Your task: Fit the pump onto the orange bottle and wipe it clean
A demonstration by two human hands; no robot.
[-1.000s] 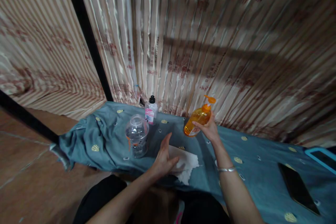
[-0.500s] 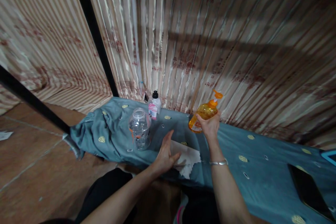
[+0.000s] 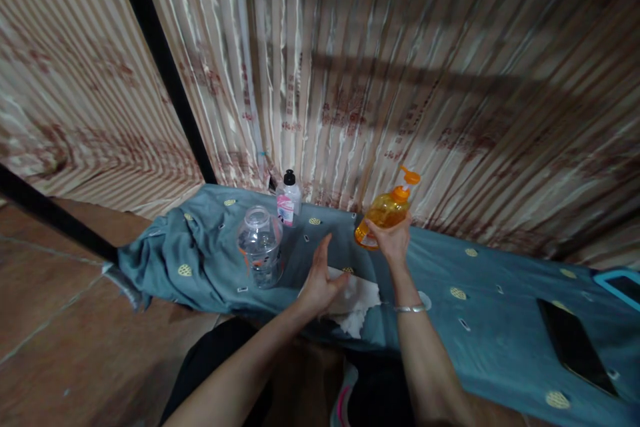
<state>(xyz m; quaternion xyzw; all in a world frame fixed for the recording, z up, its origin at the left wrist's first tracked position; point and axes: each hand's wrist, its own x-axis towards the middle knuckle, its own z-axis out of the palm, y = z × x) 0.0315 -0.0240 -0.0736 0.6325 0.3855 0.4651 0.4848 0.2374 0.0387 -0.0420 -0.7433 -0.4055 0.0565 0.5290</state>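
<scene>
Nearest to me, my left hand [image 3: 320, 280] rests with its heel on the white crumpled paper tissue [image 3: 356, 303], fingers spread loosely and lifted, gripping nothing. The tissue lies on the grey-blue patterned cloth [image 3: 480, 307] that covers the surface, close to its near edge. I judge this hand's job is to pin the tissue flat, so I should press with the palm and leave the middle of the sheet bare for whatever comes out of the pump.

Just beyond, my right hand [image 3: 393, 240] is closed around the lower body of the orange translucent plastic pump bottle [image 3: 383, 217], which is tilted with its orange nozzle [image 3: 410, 177] pointing up and to the right, away from the tissue. The bottle looks lifted off the cloth, though I cannot tell for sure. To do this well, I think I should turn it until the spout faces the tissue and bring it over the sheet. Both hands are busy, so pressing will need a free finger or the left hand.

To the left, apart from my hands, stands a clear plastic jar [image 3: 260, 247] with an open mouth, and behind it a small white bottle with a black cap and pink label [image 3: 289, 199], near the striped satin curtain [image 3: 400, 67]. I should keep my elbow clear of the jar.
</scene>
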